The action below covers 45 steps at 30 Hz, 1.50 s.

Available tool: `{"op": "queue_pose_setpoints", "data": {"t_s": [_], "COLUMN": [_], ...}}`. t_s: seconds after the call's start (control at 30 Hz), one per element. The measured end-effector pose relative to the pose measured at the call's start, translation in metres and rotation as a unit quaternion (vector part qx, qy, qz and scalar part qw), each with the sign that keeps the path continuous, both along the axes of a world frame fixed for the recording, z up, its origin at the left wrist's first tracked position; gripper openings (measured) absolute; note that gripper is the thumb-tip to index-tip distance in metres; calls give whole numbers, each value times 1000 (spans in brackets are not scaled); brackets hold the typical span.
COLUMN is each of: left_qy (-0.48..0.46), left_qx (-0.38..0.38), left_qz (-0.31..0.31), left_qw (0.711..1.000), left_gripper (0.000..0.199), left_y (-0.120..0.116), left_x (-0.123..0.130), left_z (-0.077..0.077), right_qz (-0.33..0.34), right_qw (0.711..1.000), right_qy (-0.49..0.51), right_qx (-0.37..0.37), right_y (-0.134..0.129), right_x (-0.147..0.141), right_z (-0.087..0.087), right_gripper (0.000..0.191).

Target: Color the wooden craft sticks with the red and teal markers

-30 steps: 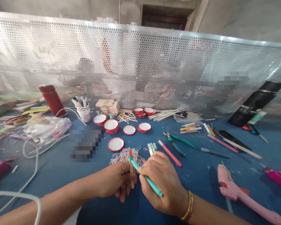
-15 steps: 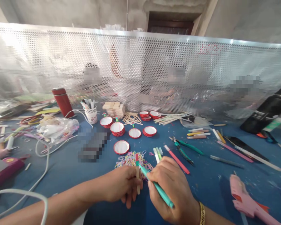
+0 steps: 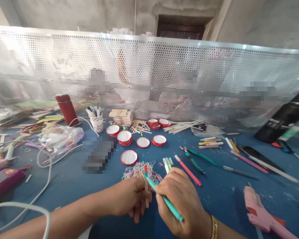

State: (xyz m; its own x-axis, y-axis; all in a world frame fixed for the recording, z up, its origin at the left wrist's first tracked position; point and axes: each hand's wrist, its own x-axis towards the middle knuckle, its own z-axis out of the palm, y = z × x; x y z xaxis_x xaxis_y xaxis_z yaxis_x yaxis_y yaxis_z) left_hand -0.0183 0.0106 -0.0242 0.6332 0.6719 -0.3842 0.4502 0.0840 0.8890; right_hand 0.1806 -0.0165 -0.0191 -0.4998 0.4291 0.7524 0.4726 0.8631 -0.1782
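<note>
My left hand [image 3: 136, 196] pinches a wooden craft stick [image 3: 147, 191] that stands roughly upright; its top end is coloured red with green below. My right hand [image 3: 178, 199] is closed round a teal marker [image 3: 173, 209], whose tip meets the stick at or just under the green band. Behind the stick lies a loose heap of pastel rubber bands [image 3: 134, 170]. Close beyond my right hand are a green marker [image 3: 168, 162] and a red marker [image 3: 188, 170]. A round white disc with a red rim [image 3: 129, 157] lies just past the bands.
More red-rimmed discs [image 3: 125, 136] stand in stacks farther back, near wooden sticks [image 3: 140, 126] and a paper cup of markers [image 3: 97, 122]. Pliers [image 3: 194, 159] and a pink glue gun [image 3: 257, 207] lie to the right. A white cable [image 3: 49, 166] loops at left; a perforated metal screen [image 3: 139, 73] spans the back.
The teal marker's tip has shifted slightly down and left along the stick, with my right hand following. My left hand keeps the stick in nearly the same place.
</note>
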Motion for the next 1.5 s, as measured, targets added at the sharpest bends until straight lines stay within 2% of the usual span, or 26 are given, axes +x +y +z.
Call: {"op": "queue_pose_setpoints", "data": {"t_s": [0.27,0.87,1.03,1.2,1.33,1.5], "left_qy": [-2,-6,9,14,16,17], "left_qx": [-7,-11,-4,-11,-5,-22], "left_qz": [6,16,6,14,4,14], "left_qw": [1000,1000,1000,1000,1000,1000], "left_gripper": [18,17,16,16,15,18], "left_y": [0,1,0,0,2,1], "left_x": [0,-1,1,1,0,4], "left_z": [-2,-6,-3,-3,-4,4], "right_qz": [-6,-17,1,-19,4,-11], "right_qw": [1000,1000,1000,1000,1000,1000], "right_qy": [5,12,3,4,1,3], "right_qx": [14,-5,3,-8,-6,-12], "right_y": [2,3,3,4,2,3], "right_x": [1,1,0,3,3,3], "right_z": [0,0,0,0,0,0], "right_gripper": [10,8,9,9,9,9]}}
